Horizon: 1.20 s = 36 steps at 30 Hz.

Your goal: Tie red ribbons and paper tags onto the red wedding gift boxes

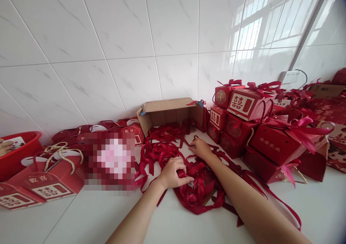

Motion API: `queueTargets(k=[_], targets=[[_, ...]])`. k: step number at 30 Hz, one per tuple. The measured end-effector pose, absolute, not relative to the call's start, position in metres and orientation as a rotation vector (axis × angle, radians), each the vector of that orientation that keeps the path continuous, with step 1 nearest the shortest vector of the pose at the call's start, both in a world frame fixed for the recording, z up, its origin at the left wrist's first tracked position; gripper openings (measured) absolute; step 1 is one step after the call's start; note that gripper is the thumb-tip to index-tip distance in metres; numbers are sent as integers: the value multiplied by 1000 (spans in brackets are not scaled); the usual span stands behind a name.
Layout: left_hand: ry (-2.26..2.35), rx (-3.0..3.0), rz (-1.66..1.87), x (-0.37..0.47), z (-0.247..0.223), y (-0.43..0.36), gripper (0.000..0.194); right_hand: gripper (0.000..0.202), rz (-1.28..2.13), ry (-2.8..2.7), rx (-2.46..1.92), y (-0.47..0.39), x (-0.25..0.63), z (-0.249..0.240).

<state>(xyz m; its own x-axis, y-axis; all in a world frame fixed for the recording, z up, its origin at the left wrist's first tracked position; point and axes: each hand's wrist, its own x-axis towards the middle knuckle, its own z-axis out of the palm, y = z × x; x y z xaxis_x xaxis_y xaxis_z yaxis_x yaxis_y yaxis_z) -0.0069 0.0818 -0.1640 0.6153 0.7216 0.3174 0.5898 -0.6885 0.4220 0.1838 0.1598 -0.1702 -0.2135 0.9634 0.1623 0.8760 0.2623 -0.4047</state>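
Observation:
A tangled heap of glossy dark red ribbon (197, 197) lies on the white tabletop in front of me. My left hand (174, 173) rests in the heap, its fingers curled over a loop of ribbon and the thumb pointing right. A little further off and to the right, my right hand (201, 150) is closed in a pinch at a ribbon strand; its fingertips are partly hidden. Behind both hands, a cardboard box (169, 106) lies on its side, its open side facing me, with more ribbon spilling from it.
Red gift boxes (248, 105) with bows are stacked at the right. Other red boxes with cord handles (54, 190) stand at the left, near a red basin (24, 141) with part of another hand at it. A pixelated patch covers something left of centre. A tiled wall (175, 78) rises behind.

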Motion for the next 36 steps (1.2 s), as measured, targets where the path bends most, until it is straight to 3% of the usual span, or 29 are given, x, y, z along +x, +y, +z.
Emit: queueTargets(k=[5, 12, 17, 21, 27, 31, 36], targets=[[1162, 2583, 639, -10, -160, 81, 37, 30, 414, -2064, -1654, 163, 187, -170], [1266, 2631, 524, -12, -147, 77, 59, 28, 507, -1809, -1564, 161, 208, -144], [1761, 2502, 843, 0, -137, 83, 26, 25, 458, -1628, -1320, 142, 229, -84], [2063, 2309, 1276, 2, -89, 75, 22, 30, 461, -1601, -1012, 99, 231, -33], [1704, 2089, 1890, -11, 3, 31, 19, 13, 545, -1794, -380, 36, 216, 4], [1522, 1854, 1813, -13, 26, -5, 27, 18, 585, -1876, -216, 13, 207, 10], [1310, 2320, 1729, -2, 28, -47, 27, 26, 695, -1897, 9, -5, 199, 11]])
